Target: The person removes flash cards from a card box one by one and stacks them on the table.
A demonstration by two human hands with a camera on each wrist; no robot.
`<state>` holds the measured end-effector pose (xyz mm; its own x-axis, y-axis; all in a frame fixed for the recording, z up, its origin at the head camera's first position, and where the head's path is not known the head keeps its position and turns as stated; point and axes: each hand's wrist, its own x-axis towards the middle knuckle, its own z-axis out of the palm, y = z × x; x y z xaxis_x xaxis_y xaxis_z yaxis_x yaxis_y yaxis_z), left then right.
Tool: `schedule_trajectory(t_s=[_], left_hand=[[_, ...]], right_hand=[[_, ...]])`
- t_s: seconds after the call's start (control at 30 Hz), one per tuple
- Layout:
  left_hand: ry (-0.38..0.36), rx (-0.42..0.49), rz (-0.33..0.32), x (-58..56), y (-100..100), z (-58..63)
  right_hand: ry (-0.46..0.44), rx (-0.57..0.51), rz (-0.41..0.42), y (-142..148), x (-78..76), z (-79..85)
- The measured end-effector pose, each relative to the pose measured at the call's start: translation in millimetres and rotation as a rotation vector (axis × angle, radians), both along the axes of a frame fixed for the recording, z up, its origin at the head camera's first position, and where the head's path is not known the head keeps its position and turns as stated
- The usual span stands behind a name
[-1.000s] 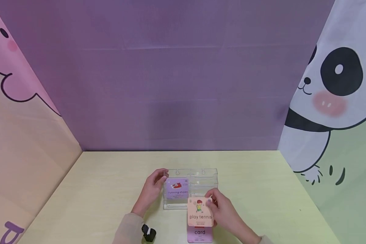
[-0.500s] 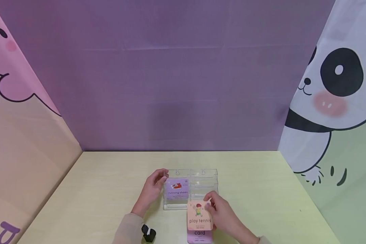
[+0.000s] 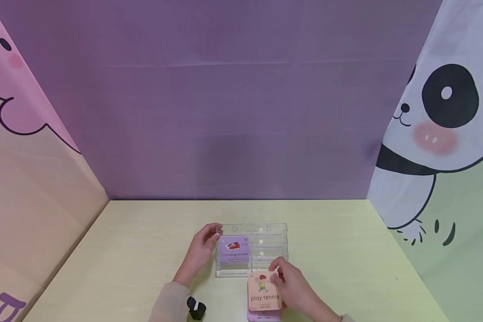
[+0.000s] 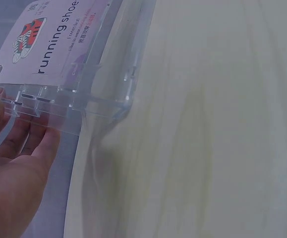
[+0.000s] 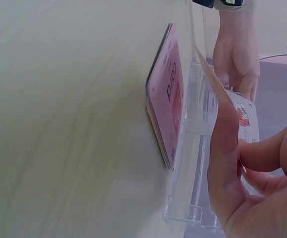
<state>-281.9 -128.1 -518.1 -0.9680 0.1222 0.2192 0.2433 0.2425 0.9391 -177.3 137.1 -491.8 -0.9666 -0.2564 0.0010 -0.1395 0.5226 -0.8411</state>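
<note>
My right hand [image 3: 295,284] pinches the orange "play tennis" flash card [image 3: 261,297] by its upper right side. Beneath it on the table lies a small stack of flash cards, topped by a purple "card" one [image 5: 165,99]. My left hand [image 3: 201,248] grips the upper left side of a clear plastic rack [image 3: 269,239]; the left wrist view shows thumb and fingers about its edge [image 4: 49,106]. In the rack's left column stands a purple "running shoes" flash card [image 3: 233,250]. From above, the held card hides most of the stack.
A small black object [image 3: 196,308] sits by my left sleeve, close to the front of the pale wooden table [image 3: 145,250]. Purple cloth [image 3: 233,112] rises behind the table, with printed panels at both sides.
My right hand has brought the "play tennis" card a little down toward me, so it covers more of the purple stack. My left hand and the rack have stayed put.
</note>
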Motion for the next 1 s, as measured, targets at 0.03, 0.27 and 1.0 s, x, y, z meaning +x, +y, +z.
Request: schedule_trajectory(t_s=[0.03, 0.27, 1.0], left_hand=[[0.003, -0.002, -0.001, -0.9, 0, -0.4], [0.005, -0.012, -0.011, -6.6, -1, -1.7], [-0.031, 0.002, -0.008, -8.1, -1, 1.9]], right_hand=[[-0.008, 0.0, -0.003, -1, 0.1, -0.1], [-0.013, 0.044, -0.024, -5, -3.0, -5.5], [-0.07, 0.058, -0.067, -6, -5.8, -11.4]])
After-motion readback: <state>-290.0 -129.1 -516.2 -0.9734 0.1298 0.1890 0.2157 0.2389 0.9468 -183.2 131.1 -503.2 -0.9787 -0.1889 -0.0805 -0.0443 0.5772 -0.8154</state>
